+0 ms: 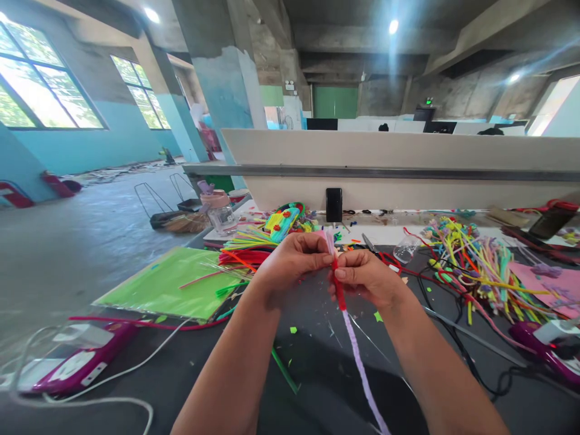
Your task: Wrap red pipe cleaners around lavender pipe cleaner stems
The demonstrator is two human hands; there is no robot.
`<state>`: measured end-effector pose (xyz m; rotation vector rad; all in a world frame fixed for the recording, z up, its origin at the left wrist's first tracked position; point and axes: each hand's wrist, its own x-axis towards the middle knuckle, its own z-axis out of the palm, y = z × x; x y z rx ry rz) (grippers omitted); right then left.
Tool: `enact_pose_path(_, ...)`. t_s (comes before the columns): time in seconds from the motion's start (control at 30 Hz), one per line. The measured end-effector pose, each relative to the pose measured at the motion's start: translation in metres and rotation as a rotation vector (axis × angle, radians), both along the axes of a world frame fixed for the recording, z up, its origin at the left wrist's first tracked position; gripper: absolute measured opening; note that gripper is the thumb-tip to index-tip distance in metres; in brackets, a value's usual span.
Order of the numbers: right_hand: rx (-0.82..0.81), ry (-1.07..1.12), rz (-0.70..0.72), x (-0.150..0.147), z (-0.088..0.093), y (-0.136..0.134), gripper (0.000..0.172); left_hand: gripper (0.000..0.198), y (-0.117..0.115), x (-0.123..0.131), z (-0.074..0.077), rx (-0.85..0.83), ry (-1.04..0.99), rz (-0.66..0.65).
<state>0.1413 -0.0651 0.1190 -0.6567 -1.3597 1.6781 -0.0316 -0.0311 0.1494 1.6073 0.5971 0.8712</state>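
Over the dark tabletop, both hands meet on a lavender pipe cleaner (357, 356) with a red fuzzy section (338, 287) around its upper part. My left hand (296, 260) is closed, thumb and fingers pinching near the top of the red section. Pale lavender ends (330, 240) stick up above that grip. Lower down, my right hand (365, 277) pinches the red section between thumb and fingers. The long lavender tail hangs toward the table's near edge. My fingers partly hide where the red and lavender parts join.
Bundled pipe cleaners (247, 257) and a green sheet in plastic (167, 284) lie left. A tangled pile of pipe cleaners (480, 266) lies right, near black cables (460, 338). Scissors (369, 243) and an upright phone (334, 205) are behind. Purple power strips (90, 359) flank the table.
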Motion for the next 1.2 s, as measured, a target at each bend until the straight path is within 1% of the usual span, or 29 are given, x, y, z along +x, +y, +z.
enact_pose_path(0.07, 0.015, -0.003, -0.056, -0.002, 0.002, -0.002, 0.024, 0.028, 0.001, -0.001, 0.001, 0.032, 0.036, 0.029)
enact_pose_path(0.2, 0.065, -0.027, -0.154, -0.005, 0.008, -0.007, 0.024, 0.030, 0.002, -0.003, 0.004, 0.079, 0.103, 0.044)
enact_pose_path(0.33, 0.112, -0.130, -0.292, -0.010, 0.009, -0.008, 0.024, 0.028, 0.002, 0.000, 0.003, 0.068, 0.113, 0.085)
enact_pose_path(0.37, 0.135, -0.181, -0.346, -0.011, 0.008, -0.008, 0.024, 0.027, 0.002, 0.001, 0.002, 0.063, 0.117, 0.097)
enact_pose_path(0.43, 0.227, -0.333, -0.506, -0.014, 0.006, -0.008, 0.022, 0.026, 0.003, 0.005, 0.000, 0.060, 0.114, 0.117)
enact_pose_path(0.53, 0.450, -0.596, -0.778, -0.017, 0.002, -0.008, 0.018, 0.024, 0.004, 0.010, -0.002, 0.076, 0.082, 0.142)
enact_pose_path(0.57, 0.506, -0.648, -0.831, -0.017, 0.002, -0.009, 0.017, 0.023, 0.004, 0.011, -0.003, 0.079, 0.069, 0.145)
enact_pose_path(0.6, 0.531, -0.668, -0.846, -0.017, 0.002, -0.009, 0.016, 0.023, 0.005, 0.011, -0.003, 0.079, 0.054, 0.143)
enact_pose_path(0.63, 0.521, -0.653, -0.815, -0.016, 0.003, -0.010, 0.016, 0.022, 0.005, 0.010, -0.003, 0.076, 0.040, 0.137)
enact_pose_path(0.67, 0.484, -0.610, -0.737, -0.014, 0.005, -0.011, 0.016, 0.022, 0.006, 0.009, -0.003, 0.069, 0.024, 0.126)
enact_pose_path(0.73, 0.370, -0.473, -0.483, -0.009, 0.009, -0.011, 0.020, 0.021, 0.005, 0.004, -0.001, 0.049, -0.010, 0.091)
enact_pose_path(0.8, 0.271, -0.322, -0.218, -0.003, 0.012, -0.010, 0.027, 0.021, 0.003, 0.000, 0.001, 0.020, -0.035, 0.038)
enact_pose_path(0.83, 0.240, -0.254, -0.117, 0.000, 0.012, -0.009, 0.030, 0.020, 0.001, -0.001, 0.002, 0.003, -0.044, 0.008)
enact_pose_path(0.9, 0.185, -0.152, 0.013, 0.003, 0.009, -0.006, 0.031, 0.019, -0.002, -0.002, 0.003, -0.033, -0.051, -0.052)
enact_pose_path(0.97, 0.127, -0.098, 0.073, 0.003, 0.005, -0.003, 0.029, 0.019, -0.003, -0.002, 0.004, -0.050, -0.046, -0.086)
enact_pose_path(1.03, 0.074, -0.082, 0.080, 0.002, 0.001, -0.001, 0.028, 0.020, -0.003, -0.001, 0.003, -0.036, -0.035, -0.077)
enact_pose_path(1.1, 0.036, -0.070, 0.040, 0.000, 0.000, -0.001, 0.026, 0.022, -0.001, -0.001, 0.002, -0.007, -0.021, -0.029)
enact_pose_path(1.2, 0.019, -0.053, -0.064, -0.003, 0.001, -0.002, 0.023, 0.022, 0.000, 0.000, 0.002, 0.023, 0.013, 0.054)
